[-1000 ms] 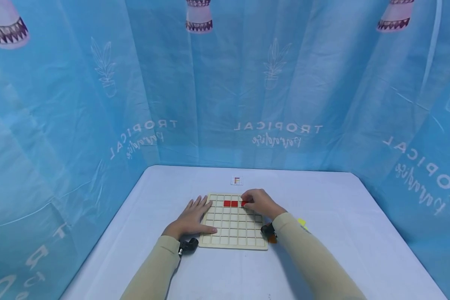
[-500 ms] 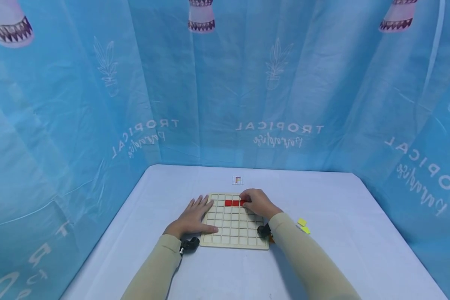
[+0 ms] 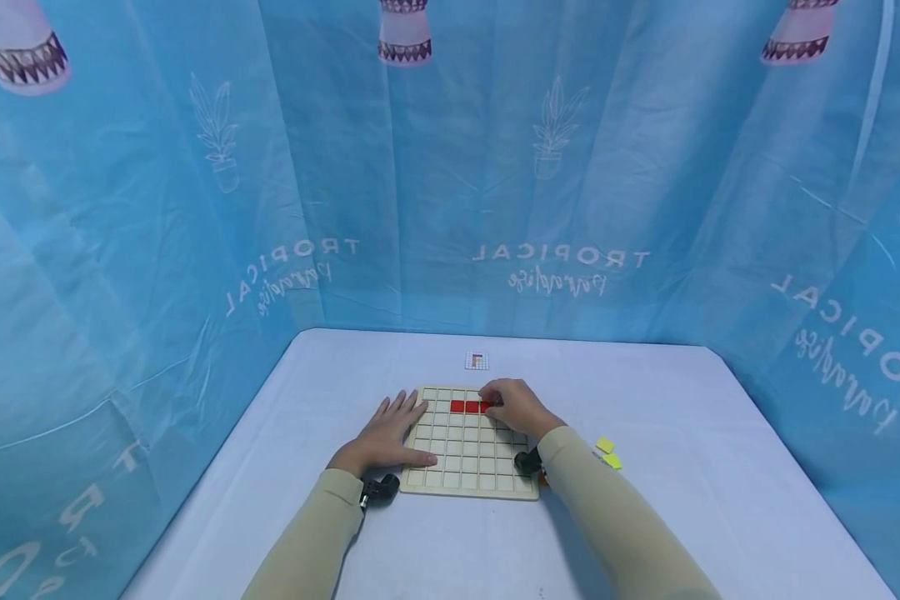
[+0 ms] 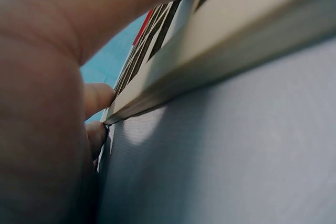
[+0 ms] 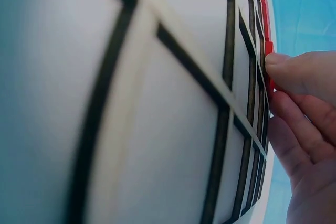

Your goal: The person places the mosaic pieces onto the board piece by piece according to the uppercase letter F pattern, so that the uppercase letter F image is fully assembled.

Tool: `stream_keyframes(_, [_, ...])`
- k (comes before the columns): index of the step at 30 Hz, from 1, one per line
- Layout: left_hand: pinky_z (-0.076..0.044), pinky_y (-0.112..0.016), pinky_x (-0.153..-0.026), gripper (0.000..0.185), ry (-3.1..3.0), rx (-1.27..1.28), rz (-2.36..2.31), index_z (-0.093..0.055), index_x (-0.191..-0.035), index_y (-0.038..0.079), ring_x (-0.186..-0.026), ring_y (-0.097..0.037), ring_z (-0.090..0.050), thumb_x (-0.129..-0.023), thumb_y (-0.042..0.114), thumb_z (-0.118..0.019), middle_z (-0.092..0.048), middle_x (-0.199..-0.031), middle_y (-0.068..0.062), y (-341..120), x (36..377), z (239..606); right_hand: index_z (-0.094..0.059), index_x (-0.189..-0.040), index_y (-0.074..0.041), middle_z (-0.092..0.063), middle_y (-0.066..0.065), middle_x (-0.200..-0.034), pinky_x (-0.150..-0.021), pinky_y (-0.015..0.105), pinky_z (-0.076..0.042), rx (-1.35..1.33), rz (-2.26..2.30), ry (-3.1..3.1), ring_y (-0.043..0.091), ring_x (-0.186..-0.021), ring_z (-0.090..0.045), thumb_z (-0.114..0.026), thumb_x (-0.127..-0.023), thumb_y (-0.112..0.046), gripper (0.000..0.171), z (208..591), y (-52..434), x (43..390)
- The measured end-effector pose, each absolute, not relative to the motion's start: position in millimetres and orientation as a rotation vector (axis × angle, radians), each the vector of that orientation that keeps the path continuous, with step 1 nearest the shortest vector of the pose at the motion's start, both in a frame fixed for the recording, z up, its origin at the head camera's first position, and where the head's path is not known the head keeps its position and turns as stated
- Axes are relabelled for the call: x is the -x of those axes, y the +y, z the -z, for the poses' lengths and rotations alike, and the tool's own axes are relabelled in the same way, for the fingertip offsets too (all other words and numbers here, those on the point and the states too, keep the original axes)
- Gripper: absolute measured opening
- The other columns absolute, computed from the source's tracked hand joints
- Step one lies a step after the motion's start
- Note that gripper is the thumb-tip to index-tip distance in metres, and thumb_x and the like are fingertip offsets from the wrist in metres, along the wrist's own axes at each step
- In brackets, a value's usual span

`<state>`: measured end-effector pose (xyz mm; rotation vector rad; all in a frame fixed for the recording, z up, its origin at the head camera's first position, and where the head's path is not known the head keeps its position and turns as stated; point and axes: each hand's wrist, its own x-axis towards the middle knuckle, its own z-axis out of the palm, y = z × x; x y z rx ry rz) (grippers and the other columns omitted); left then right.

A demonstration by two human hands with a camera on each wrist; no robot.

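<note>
Head view is showing a pale grid board (image 3: 468, 494) lying flat on the white table (image 3: 435, 550), its raised strips dividing it into rows of square compartments. In the second row from the far edge, a first red tile (image 3: 457, 407) and a second red tile (image 3: 472, 407) are sitting side by side, each filling its own compartment. A third red tile (image 3: 484, 407) is lying in line just to their right, partly hidden by the right hand (image 3: 521, 406). That hand's fingers are curling in, thumb and fingertip pinching this third tile; in the right wrist view it is standing slightly proud of the strips, and whether it is fully seated I cannot tell. Nearer compartments are showing their pale floors. The left hand (image 3: 385, 437) is spreading its fingers along the board's left side, holding nothing in its grasp, with the thumb resting over the near-left compartments. Two yellow pieces (image 3: 605, 445) are lying on the table beyond the right sleeve (image 3: 600, 483), and an orange piece (image 3: 543, 478) is peeking out beside the board. A small printed card (image 3: 477, 361) is lying past the far edge.
</note>
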<state>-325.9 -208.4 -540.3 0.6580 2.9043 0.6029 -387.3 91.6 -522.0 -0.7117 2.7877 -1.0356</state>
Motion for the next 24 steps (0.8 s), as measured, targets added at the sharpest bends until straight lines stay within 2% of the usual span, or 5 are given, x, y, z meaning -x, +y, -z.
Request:
stream_keyframes(14, [0.000,-0.052,-0.126,0.121,2.904,-0.639,-0.596,-0.030,-0.167,0.011,-0.159,-0.034,-0.002,-0.077,0.081,-0.069,-0.015,-0.174,-0.013,-206.7,326.1,538.9,-0.076,-0.119,-0.002,-0.073,0.002,-0.106,-0.096,0.042,-0.056,0.698,1.025,2.834,0.018,-0.102,-0.067,-0.078,-0.093,0.002,0.026,518.3,86.6,385.4])
stream_keyframes(24, [0.000,-0.053,-0.126,0.121,2.909,-0.645,-0.588,-0.030,-0.168,0.011,-0.159,-0.034,-0.002,-0.077,0.081,-0.069,-0.014,-0.174,-0.012,-206.7,326.8,540.3,-0.075,-0.124,-0.006,-0.072,0.003,-0.114,-0.097,0.043,-0.056,0.641,1.051,2.822,0.021,-0.109,-0.067,-0.076,-0.097,-0.009,0.027,511.7,106.7,384.4])
